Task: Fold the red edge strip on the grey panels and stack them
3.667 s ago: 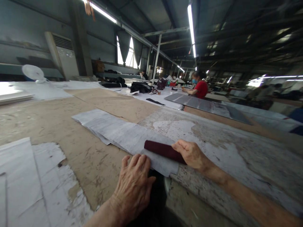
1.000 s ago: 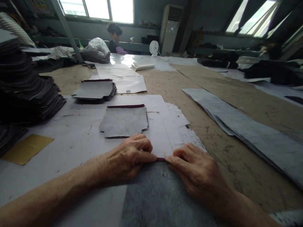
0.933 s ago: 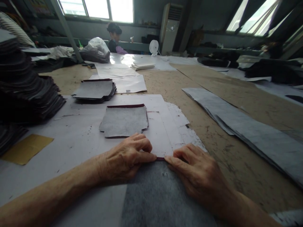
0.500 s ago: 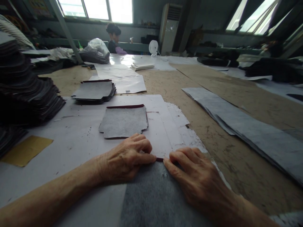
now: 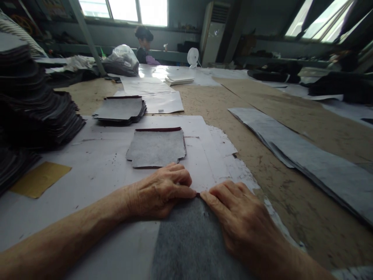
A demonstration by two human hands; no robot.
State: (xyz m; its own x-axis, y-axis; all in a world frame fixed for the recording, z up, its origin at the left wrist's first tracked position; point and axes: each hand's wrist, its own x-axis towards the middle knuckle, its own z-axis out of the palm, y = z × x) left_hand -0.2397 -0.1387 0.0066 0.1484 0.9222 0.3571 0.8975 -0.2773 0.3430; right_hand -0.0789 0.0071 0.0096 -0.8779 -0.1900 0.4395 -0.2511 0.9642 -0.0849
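While your left hand [image 5: 163,190] and right hand [image 5: 244,217] pinch the grey sheet [image 5: 189,245] at its dark edge, brown surface [image 5: 279,186] lies open rightward. Plastic bag [image 5: 126,56] lettering: partly legible.

A hand could go over the white paper [image 5: 97,177] between the big dark pile [image 5: 37,105] and the flat gray piece [image 5: 156,147], but that tall pile blocks the way farther left. Just past the left hand [image 5: 164,190], the flat gray piece is in the way, and the small stack [image 5: 119,109] sits behind it. There is room to pass low over the brown table top [image 5: 268,177] between the right hand [image 5: 243,217] and the long gray strip [image 5: 305,157], but only a tiny gap between the two hands' fingertips.
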